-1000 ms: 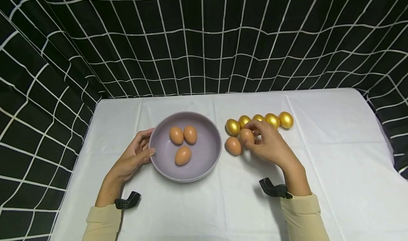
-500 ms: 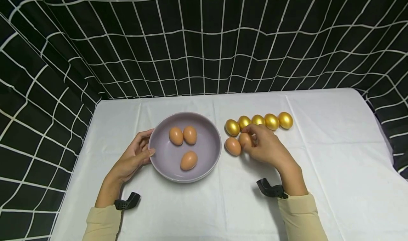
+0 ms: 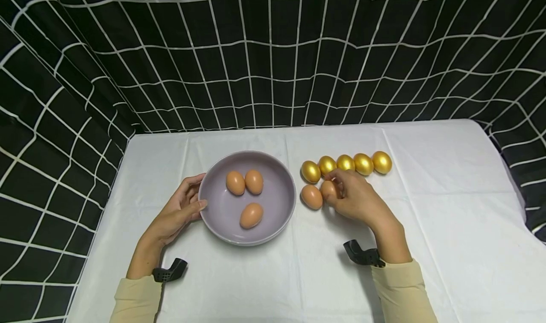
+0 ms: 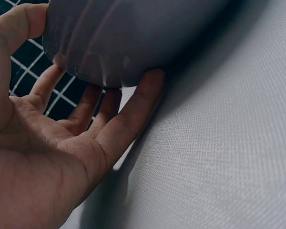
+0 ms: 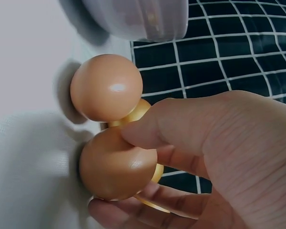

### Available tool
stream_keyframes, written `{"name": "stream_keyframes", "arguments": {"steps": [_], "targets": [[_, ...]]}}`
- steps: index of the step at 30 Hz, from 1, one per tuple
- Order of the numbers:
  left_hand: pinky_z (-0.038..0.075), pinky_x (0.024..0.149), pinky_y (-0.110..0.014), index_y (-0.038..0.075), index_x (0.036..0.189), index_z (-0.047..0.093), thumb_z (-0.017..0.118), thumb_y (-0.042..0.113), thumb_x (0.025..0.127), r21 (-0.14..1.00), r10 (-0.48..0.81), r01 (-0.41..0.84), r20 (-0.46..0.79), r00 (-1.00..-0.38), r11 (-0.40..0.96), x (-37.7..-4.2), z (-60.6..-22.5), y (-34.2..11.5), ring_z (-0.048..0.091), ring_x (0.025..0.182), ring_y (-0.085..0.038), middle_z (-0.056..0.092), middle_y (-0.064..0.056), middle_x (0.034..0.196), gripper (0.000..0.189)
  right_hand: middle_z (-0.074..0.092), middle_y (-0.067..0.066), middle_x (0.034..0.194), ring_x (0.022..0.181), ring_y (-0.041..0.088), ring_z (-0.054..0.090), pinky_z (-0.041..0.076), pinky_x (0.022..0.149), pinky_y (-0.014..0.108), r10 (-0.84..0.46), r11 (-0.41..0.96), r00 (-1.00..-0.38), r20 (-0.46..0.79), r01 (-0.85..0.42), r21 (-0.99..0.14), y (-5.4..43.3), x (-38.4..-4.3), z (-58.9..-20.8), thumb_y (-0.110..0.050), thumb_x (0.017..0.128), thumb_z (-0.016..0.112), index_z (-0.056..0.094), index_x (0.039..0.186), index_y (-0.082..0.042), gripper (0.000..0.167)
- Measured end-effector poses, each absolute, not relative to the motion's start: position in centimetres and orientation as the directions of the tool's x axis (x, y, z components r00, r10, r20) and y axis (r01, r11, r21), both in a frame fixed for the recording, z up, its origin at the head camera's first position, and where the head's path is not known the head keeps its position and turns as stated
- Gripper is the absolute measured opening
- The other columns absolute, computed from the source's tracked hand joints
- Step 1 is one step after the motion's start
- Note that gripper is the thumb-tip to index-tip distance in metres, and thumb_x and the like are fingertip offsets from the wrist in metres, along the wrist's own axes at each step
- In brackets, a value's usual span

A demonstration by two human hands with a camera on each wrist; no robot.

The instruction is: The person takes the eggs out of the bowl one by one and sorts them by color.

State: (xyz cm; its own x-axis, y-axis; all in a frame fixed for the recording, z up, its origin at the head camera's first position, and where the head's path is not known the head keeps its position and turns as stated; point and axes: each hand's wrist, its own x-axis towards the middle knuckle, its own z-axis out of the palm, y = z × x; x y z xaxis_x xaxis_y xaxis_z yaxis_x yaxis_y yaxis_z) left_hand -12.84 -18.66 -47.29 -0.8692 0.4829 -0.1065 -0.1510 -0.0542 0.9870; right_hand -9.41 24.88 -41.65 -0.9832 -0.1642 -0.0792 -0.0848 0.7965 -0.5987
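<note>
My right hand [image 3: 357, 195] pinches a brown egg [image 3: 330, 190] between thumb and fingers, low over the white cloth. Close beside it, on the bowl's side, lies another brown egg [image 3: 312, 197]; in the right wrist view the held egg [image 5: 109, 167] and this one sit right against each other. My left hand [image 3: 178, 211] holds the lilac bowl [image 3: 275, 195] at its left side, thumb at the rim and fingertips along the outer wall, as the left wrist view shows. Inside the bowl lie three brown eggs, two side by side and one nearer egg [image 3: 251, 215] apart.
Behind the right hand runs a row of several gold eggs [image 3: 381, 162], partly overlapped by its fingers. A white cloth [image 3: 256, 285] covers the table. Black netting-patterned fabric [image 3: 273, 57] with white lines rises at the back and both sides.
My right hand has brought its egg slightly nearer and down beside the other brown egg. The nearer egg in the bowl has rolled right, then slightly back. The left hand stays put.
</note>
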Motion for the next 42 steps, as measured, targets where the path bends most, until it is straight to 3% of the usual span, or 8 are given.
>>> {"name": "stream_keyframes", "arguments": {"steps": [9, 18, 24, 36, 42], "targets": [[0.063, 0.096, -0.032, 0.014, 0.160, 0.033, 0.059, 0.002, 0.102, 0.988, 0.484, -0.146, -0.100, -0.869, -0.057, -12.9, -47.3, -18.7, 0.055, 0.136, -0.004, 0.043, -0.001, 0.155, 0.065, 0.068, 0.014, 0.107, 0.100, 0.030, 0.062, 0.051, 0.088, 0.049, -0.162, 0.821, -0.983, -0.085, -0.087, -0.565, 24.9, -9.2, -41.2, -0.017, 0.094, 0.073, 0.066, 0.132, -0.003, 0.041], [0.063, 0.096, -0.032, 0.015, 0.160, 0.033, 0.059, 0.001, 0.102, 0.987, 0.493, -0.142, -0.089, -0.865, -0.069, -12.9, -47.2, -18.6, 0.055, 0.136, -0.005, 0.043, 0.001, 0.154, 0.065, 0.070, 0.022, 0.125, 0.118, 0.042, 0.065, 0.053, 0.097, 0.059, -0.115, 0.820, -0.989, -0.093, -0.041, -0.571, 25.0, -8.7, -40.0, -0.022, 0.095, 0.073, 0.065, 0.134, -0.007, 0.042], [0.063, 0.095, -0.032, 0.014, 0.160, 0.033, 0.059, 0.001, 0.102, 0.987, 0.490, -0.148, -0.096, -0.866, -0.067, -12.8, -47.2, -18.6, 0.055, 0.136, -0.005, 0.042, 0.000, 0.155, 0.065, 0.067, 0.025, 0.131, 0.122, 0.041, 0.064, 0.059, 0.098, 0.056, -0.104, 0.806, -0.994, -0.021, -0.072, -0.587, 25.2, -8.6, -39.6, -0.019, 0.099, 0.070, 0.063, 0.139, 0.000, 0.045], [0.063, 0.095, -0.032, 0.014, 0.161, 0.033, 0.059, 0.002, 0.103, 0.986, 0.486, -0.152, -0.101, -0.868, -0.066, -12.9, -47.5, -18.7, 0.055, 0.136, -0.005, 0.042, -0.002, 0.157, 0.065, 0.068, 0.016, 0.124, 0.108, 0.036, 0.064, 0.054, 0.096, 0.051, -0.117, 0.755, -0.981, 0.158, -0.191, -0.628, 24.3, -8.8, -39.9, -0.015, 0.097, 0.070, 0.067, 0.132, -0.006, 0.036], [0.063, 0.095, -0.032, 0.014, 0.161, 0.032, 0.059, 0.001, 0.103, 0.986, 0.489, -0.154, -0.102, -0.866, -0.066, -13.0, -47.5, -18.8, 0.056, 0.135, -0.005, 0.043, -0.001, 0.155, 0.066, 0.066, 0.011, 0.130, 0.112, 0.029, 0.067, 0.060, 0.098, 0.049, -0.167, 0.663, -0.963, 0.213, -0.270, -0.698, 23.1, -8.6, -39.6, -0.005, 0.095, 0.070, 0.067, 0.133, -0.006, 0.038]]}}
